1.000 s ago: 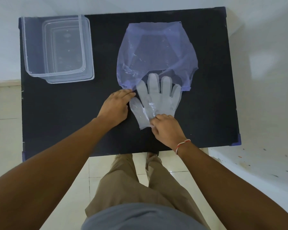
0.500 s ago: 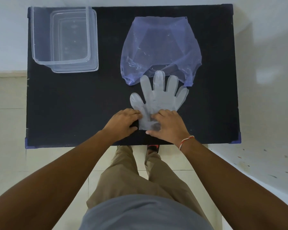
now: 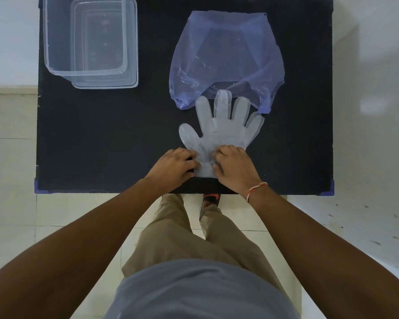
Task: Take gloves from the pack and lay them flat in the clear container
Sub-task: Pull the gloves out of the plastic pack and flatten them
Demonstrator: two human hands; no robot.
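Observation:
A thin translucent plastic glove (image 3: 221, 127) lies flat on the black table (image 3: 101, 139), fingers pointing away from me, its middle fingertip just under the mouth of the blue plastic pack (image 3: 226, 58). My left hand (image 3: 174, 168) pinches the left side of the glove's cuff. My right hand (image 3: 234, 168) grips the right side of the cuff. Both hands are near the table's front edge. The clear container (image 3: 90, 42) stands at the far left corner with nothing in it.
The pack lies flat at the back middle of the table. Blue corner guards (image 3: 38, 187) mark the table's front corners. Pale tiled floor and my legs are below the front edge. A white wall rises on the right.
Both hands have drawn the glove toward me, almost wholly out of the blue pack. My left hand moved from the glove's thumb down to the cuff.

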